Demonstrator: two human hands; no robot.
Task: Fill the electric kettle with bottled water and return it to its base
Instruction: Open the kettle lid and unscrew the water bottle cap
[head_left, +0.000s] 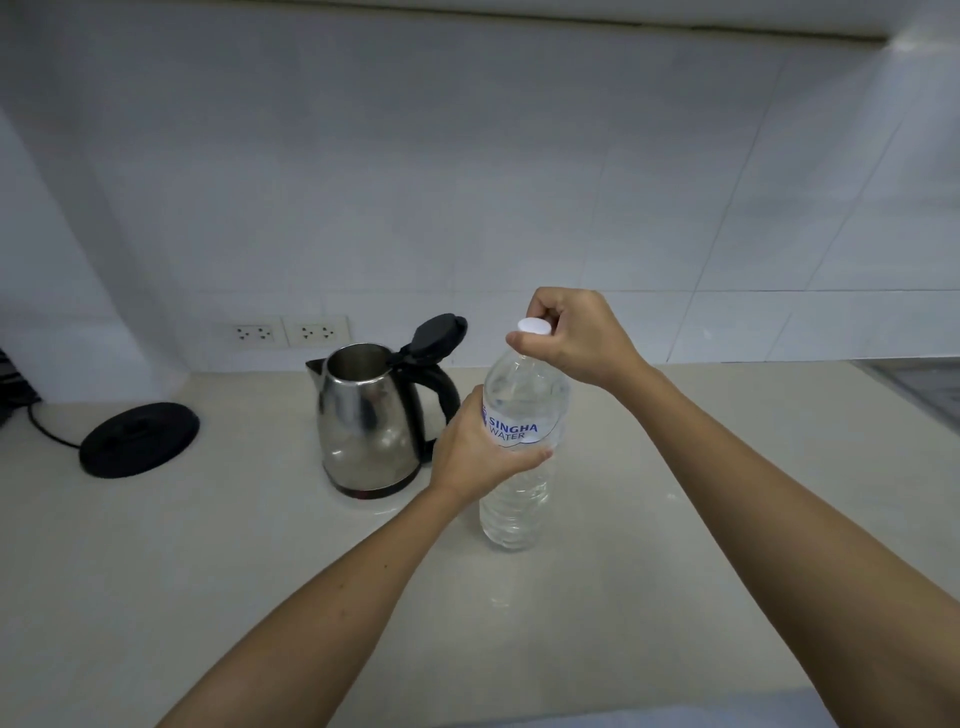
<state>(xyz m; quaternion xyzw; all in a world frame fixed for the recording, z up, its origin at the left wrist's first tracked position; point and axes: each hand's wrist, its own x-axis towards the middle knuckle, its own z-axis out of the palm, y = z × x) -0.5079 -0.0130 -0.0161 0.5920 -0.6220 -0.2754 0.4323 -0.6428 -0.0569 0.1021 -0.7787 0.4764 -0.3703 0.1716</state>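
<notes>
Clear plastic water bottle (519, 483): we see it standing upright on the pale stone counter (208, 571), long axis vertical, white cap (533, 326) still on.
Label: we read "SINGHA WATER" in blue.
Left hand (475, 452): wrapped around the bottle's middle.
Right hand (574, 335): we see fingers pinching the cap.
Stainless steel kettle (363, 421): just left of the bottle, black lid (436, 335) flipped open, spout pointing left.
Round black base (139, 439): empty, well left of the kettle.
</notes>
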